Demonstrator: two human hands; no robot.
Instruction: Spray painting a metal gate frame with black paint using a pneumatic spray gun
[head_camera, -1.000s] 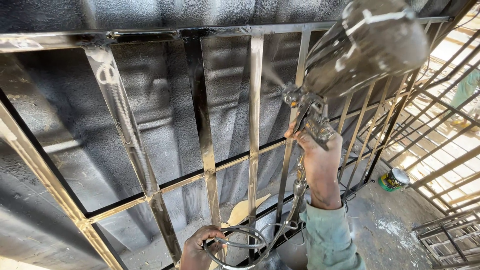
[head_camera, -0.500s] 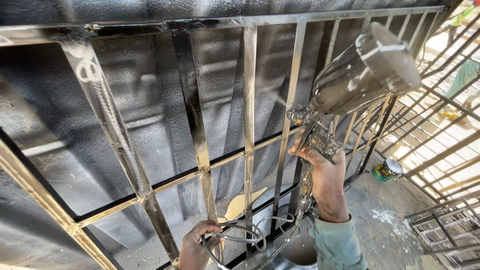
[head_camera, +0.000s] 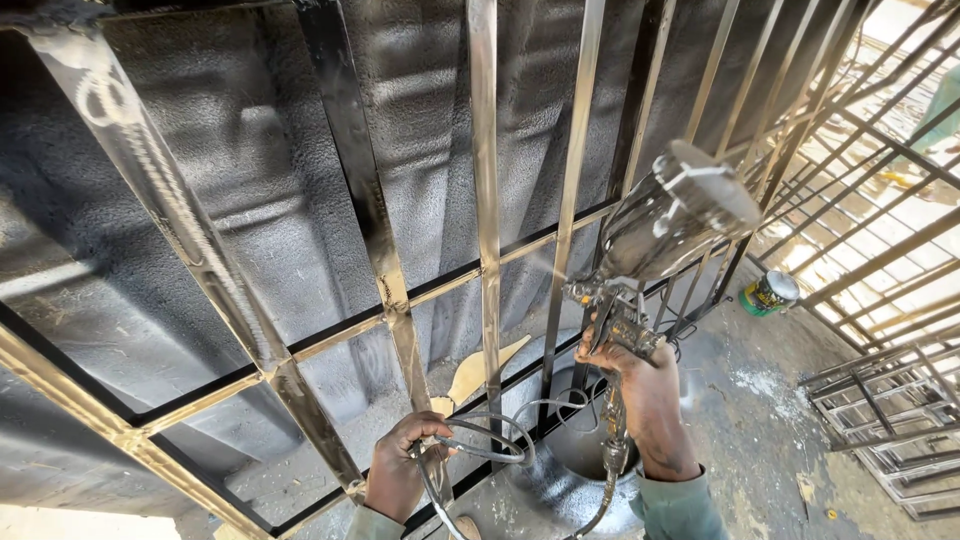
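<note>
Metal grille (head_camera: 480, 200) being sprayed.
The spray gun (head_camera: 650, 250), clamped in the right hand (head_camera: 645, 385), has been lowered; the hose (head_camera: 480, 440) is gripped by left-hand fingers (head_camera: 420, 430).

My single head view, looking steeply down, close on both hands, metal grille frame (head_camera: 480, 250) filling the picture

A metal spray gun (head_camera: 640, 290) is held upright in the right hand (head_camera: 645, 395), its silvery paint cup tilted up and to the right, its nozzle pointing left at a vertical bar of a metal grille frame (head_camera: 485, 200). A thin grey hose (head_camera: 490, 440) runs from below the gun's handle, looping left to the left hand (head_camera: 400, 475), which grips it beside a lower bar.
</note>
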